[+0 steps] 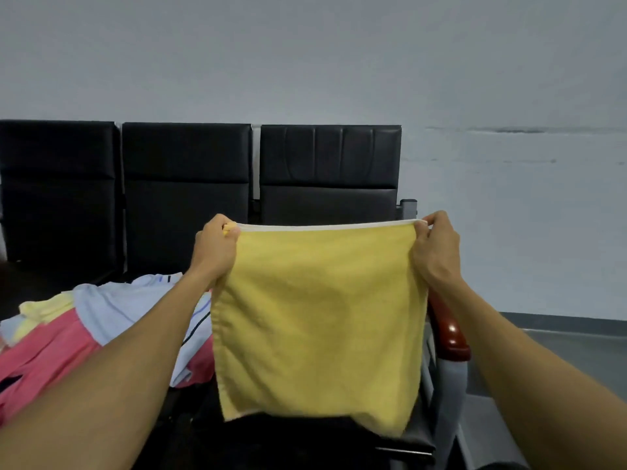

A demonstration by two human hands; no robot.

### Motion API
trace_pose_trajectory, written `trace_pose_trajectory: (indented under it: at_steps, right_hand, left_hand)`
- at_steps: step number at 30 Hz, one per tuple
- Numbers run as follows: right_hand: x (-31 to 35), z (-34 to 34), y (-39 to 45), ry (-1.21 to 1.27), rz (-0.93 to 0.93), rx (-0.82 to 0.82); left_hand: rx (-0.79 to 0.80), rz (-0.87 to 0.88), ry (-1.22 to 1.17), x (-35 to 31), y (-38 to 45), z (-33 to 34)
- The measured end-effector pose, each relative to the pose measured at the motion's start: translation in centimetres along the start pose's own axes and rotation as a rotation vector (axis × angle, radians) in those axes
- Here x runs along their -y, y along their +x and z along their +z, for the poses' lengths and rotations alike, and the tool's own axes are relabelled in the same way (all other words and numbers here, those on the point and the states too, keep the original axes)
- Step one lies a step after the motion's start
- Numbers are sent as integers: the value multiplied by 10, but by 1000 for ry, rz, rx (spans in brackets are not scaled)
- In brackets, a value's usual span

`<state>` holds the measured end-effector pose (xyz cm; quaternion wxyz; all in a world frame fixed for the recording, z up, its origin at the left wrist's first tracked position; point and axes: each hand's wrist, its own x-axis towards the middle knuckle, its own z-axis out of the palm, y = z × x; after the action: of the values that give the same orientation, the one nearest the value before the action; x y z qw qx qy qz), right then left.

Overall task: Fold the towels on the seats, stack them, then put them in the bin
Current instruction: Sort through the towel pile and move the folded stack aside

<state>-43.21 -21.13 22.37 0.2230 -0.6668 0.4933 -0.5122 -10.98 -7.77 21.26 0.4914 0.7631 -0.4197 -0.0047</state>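
We hold a yellow towel [319, 320] up in front of us by its two top corners. Our left hand [213, 249] pinches the top left corner, fingers closed tight on a small bunch of cloth. Our right hand [436, 245] pinches the top right corner between thumb and fingers, likewise closed on the cloth. The top edge runs taut and nearly level between the hands and shows a white trim. The towel hangs flat, its lower edge just above the near black seat [305, 446]; we cannot tell whether it touches.

To the left, on the neighbouring seat, lies an unfolded heap of towels [101, 320]: pink at the near left, pale blue over it, pale yellow at the far left, and one white piece with dark stripes. Our left forearm crosses above this heap.

The seating is a row of black padded chairs [186, 184] with three backrests in view, set against the far wall [305, 56]. The wall is plain grey-white, with a faint dark scuff line on the right. At the right end of the row stands a grey metal frame with a glossy red-brown armrest [451, 334]. Beyond it, the floor [559, 347] is grey and smooth.
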Motion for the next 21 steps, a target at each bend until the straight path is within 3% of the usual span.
trace_pose_trajectory:
  at_steps: [12, 21]
  right_hand:
    - [-153, 108, -12, -202, 160, 212]
    - [-180, 137, -40, -23, 325, 263]
  left_hand:
    - [152, -267, 145, 130, -11, 122]
    - [161, -355, -15, 135, -32, 167]
